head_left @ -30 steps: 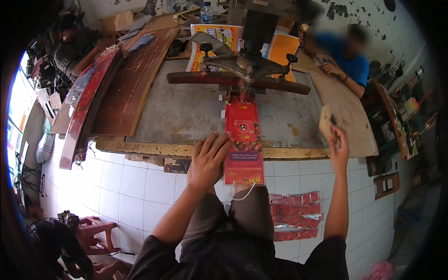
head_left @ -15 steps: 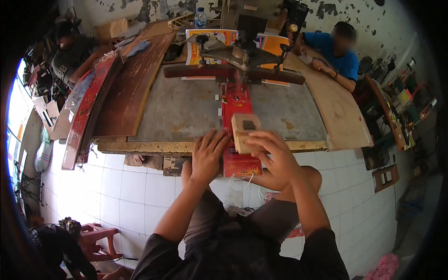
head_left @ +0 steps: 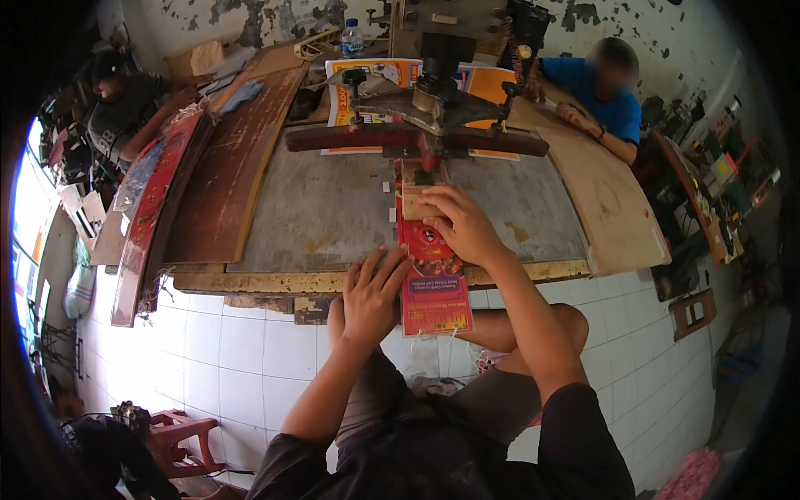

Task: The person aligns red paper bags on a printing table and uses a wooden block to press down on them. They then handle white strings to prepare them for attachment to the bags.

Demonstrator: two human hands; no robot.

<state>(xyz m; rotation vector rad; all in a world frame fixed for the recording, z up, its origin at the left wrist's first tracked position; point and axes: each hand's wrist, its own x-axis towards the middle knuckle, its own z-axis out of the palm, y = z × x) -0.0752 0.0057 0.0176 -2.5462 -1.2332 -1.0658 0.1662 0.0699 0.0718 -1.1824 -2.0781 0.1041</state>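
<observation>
A flat red printed paper bag [head_left: 435, 287] with white string handles at its near end lies lengthwise on the grey metal bed, overhanging the near edge. My right hand [head_left: 467, 227] is closed on a pale wooden block [head_left: 417, 206], which rests on the far part of the bag. A dark patch marks the block's far end. My left hand [head_left: 375, 287] lies with fingers stretched out, its fingertips at the bag's left edge. Just beyond the block hangs the press head [head_left: 429, 108], with a long dark crossbar [head_left: 333, 139]. Whether more bags lie beneath the top one is hidden.
Brown boards [head_left: 225, 167] and a stack of red printed pieces [head_left: 162, 200] lie at left. A tan board [head_left: 600, 200] extends at right. Two people sit working at the far left and far right. A water bottle [head_left: 352, 39] stands at the back.
My right hand has moved the wooden block away from me along the bag, close to the press head, and the block's angle has changed. More of the bag's near half shows. My left hand stays beside it.
</observation>
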